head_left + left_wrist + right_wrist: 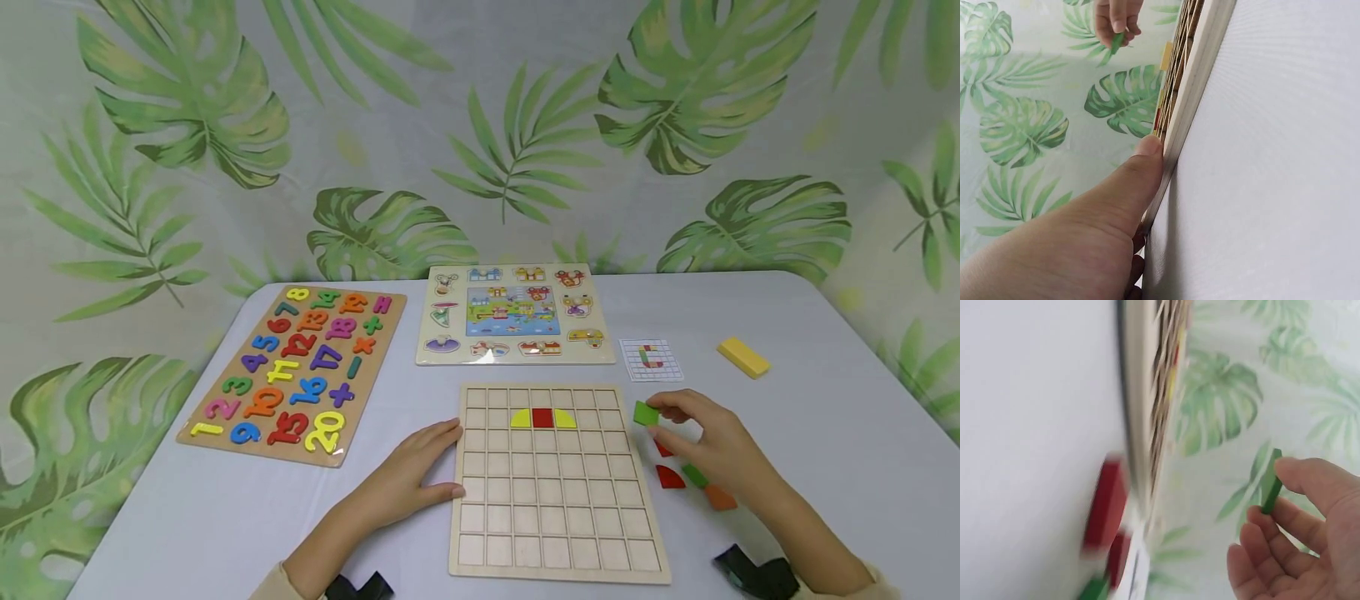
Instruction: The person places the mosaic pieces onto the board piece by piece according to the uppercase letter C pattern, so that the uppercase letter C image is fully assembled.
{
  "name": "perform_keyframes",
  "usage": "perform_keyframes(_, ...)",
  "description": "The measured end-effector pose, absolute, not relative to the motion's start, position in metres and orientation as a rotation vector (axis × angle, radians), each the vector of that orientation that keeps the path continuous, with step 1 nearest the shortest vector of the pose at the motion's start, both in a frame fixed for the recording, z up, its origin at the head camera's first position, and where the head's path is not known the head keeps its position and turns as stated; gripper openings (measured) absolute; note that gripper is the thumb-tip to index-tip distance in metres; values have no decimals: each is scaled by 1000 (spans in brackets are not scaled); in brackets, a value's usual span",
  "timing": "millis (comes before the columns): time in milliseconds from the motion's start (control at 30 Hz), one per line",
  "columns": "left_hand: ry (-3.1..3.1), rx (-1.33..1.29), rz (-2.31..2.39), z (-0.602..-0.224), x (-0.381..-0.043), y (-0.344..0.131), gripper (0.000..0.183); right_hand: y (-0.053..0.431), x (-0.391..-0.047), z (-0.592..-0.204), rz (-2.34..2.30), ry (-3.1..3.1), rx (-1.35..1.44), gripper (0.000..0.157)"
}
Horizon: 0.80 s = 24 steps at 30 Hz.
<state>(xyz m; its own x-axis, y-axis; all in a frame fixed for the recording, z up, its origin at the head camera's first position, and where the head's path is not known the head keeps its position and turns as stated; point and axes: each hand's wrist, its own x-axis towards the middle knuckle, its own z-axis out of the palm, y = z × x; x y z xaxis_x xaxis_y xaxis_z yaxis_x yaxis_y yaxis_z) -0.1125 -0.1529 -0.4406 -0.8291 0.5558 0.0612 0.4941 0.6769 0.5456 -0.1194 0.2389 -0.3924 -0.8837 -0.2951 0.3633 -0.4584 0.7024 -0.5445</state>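
Note:
My right hand (708, 433) pinches a green square block (647, 413) between thumb and fingertips, beside the upper right edge of a wooden grid board (558, 568). The right wrist view shows that block (1271, 481) edge-on, raised off the table. My left hand (412, 471) rests at the board's left edge, its thumb (1149, 146) touching the rim and its fingers extended. In the board's second row, a red square (542, 418) sits between two yellow quarter-round pieces (521, 419). Under and beside my right hand lie a red quarter-round (670, 477), an orange piece (721, 497), another green piece (695, 476) and a partly hidden red one.
A number puzzle board (300, 375) lies at the left, and a picture puzzle (517, 354) stands behind the grid. Near it are a pattern card (651, 361) and a yellow block (744, 357). Black straps (756, 573) show near both wrists.

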Motion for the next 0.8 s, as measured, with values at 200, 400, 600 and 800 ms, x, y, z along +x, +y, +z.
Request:
perform_keyframes(200, 2779, 877, 852, -440, -113, -153, 76, 195, -122, -386, 1057, -2543, 785, 33)
perform_keyframes(400, 2780, 883, 846, -441, -113, -153, 77, 160, -127, -389, 1171, -2469, 927, 31)
perform_keyframes(600, 2776, 873, 847, -441, -113, -152, 77, 141, -133, -400, 1289, -2558, 965, 30)
perform_keyframes(800, 2786, 883, 867, -441, -113, -152, 78, 138, -140, -414, 1325, -2707, 955, 29)
